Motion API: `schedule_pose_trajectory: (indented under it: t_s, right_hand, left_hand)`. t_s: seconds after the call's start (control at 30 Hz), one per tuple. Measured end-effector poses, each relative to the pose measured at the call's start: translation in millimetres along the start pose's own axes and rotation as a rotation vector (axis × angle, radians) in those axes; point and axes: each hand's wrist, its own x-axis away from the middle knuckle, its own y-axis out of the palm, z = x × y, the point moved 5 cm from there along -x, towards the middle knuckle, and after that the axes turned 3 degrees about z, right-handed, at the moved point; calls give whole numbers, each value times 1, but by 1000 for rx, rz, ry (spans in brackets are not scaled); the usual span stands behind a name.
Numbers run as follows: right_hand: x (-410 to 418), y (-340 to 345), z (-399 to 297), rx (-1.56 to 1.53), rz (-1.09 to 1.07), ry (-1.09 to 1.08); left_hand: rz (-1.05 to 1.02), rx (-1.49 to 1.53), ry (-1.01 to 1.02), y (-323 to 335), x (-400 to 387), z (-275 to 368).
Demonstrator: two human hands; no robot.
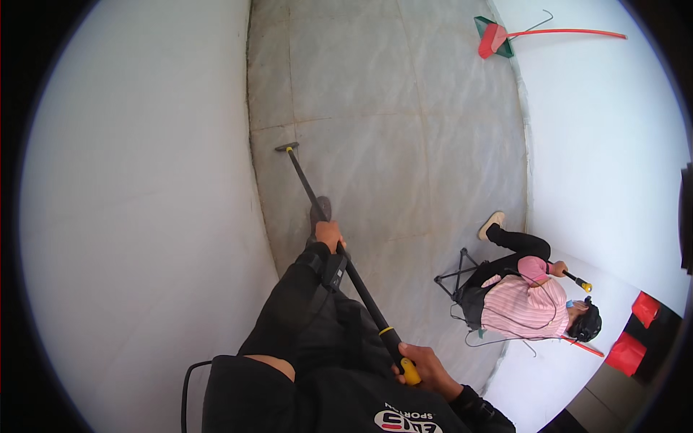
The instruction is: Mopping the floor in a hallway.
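Observation:
A long-handled floor tool [366, 297] runs slantwise in front of my body, its black pole ending in a yellow grip piece near my waist. My left hand [329, 236] wraps the pole partway down, above my dark shoe [320, 210]. Around the upper end, beside the yellow piece, closes my right hand [426, 367]. The tool's narrow dark head [287, 146] rests on the grey floor [352, 70], near the left wall and by a floor joint. Whether the head is a scraper or a brush I cannot tell.
White walls [135, 189] flank the floor. At right, a person [522, 303] sits on a folding chair [460, 276], holding a black pole [575, 279] with a yellow end. A red broom [492, 41] and green dustpan [507, 50] lean by the right wall [595, 108].

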Motion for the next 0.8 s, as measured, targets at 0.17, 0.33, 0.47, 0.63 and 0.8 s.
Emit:
schedule_pose_trajectory:
  t_s: [0.17, 0.33, 0.47, 0.63, 0.8]
  right_hand:
    - [-18, 47, 0, 45, -183, -23]
    - [-19, 34, 16, 40, -13, -41]
    - [-27, 39, 19, 51, -72, -46]
    - [-35, 45, 28, 85, -182, -38]
    - [-41, 47, 27, 111, 8, -40]
  left_hand:
    - [-286, 920, -105, 12, -11, -78]
    - [48, -8, 384, -29, 20, -6]
    - [-158, 336, -51, -16, 31, -33]
    - [-97, 59, 329, -13, 19, -37]
    - [-103, 849, -515, 16, 17, -74]
